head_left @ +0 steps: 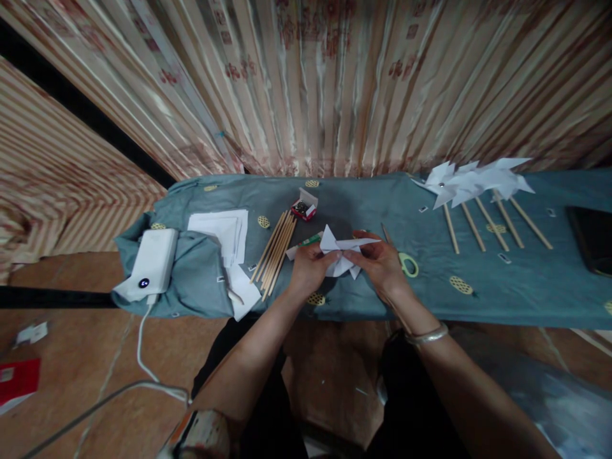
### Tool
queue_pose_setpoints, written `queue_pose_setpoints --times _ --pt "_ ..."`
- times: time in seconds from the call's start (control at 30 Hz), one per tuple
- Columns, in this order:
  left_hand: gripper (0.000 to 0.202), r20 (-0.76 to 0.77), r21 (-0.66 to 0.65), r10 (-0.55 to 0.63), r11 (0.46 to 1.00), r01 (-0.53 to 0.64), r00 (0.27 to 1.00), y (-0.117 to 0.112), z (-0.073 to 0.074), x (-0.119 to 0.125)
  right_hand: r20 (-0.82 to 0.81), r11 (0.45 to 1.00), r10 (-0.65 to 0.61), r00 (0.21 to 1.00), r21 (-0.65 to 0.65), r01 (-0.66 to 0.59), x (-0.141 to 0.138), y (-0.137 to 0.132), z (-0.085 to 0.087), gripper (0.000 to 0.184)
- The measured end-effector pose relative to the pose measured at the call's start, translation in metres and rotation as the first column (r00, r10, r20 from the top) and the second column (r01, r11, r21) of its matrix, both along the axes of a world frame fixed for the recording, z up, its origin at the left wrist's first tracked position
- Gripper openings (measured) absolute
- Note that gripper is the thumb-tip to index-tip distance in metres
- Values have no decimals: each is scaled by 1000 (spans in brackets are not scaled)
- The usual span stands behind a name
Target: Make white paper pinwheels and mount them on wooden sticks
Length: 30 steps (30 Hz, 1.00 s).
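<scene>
Both hands [308, 264] pinch folded, sharp-pointed white paper [329, 240].

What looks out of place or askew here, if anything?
A paper sheet lies askew at the near edge of the cloth, out of line with the paper stack. On the floor, far left, a red item and a white scrap look dropped, away from the rest. The folded paper between left hand and right hand looks undamaged.

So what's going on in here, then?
A person's left hand and right hand together hold a folded white paper. A bundle of wooden sticks and a small open box sit to the left, green-handled scissors beside the right hand. Farther right, several white paper pinwheels on sticks lie grouped together.
</scene>
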<state>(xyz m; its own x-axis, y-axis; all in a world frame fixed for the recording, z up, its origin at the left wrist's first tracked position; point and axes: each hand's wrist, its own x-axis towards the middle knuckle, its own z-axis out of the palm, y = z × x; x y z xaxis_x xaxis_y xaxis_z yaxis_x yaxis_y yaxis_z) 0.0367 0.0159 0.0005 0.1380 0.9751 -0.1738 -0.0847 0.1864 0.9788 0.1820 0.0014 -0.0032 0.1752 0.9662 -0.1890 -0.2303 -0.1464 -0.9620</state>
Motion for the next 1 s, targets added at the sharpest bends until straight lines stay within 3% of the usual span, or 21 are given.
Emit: queue_pose_setpoints --times 1.0 --pt "13 -67 45 21 999 -18 998 -7 -4 -3 -56 1000 1 998 -12 -2 -4 -7 -2 56"
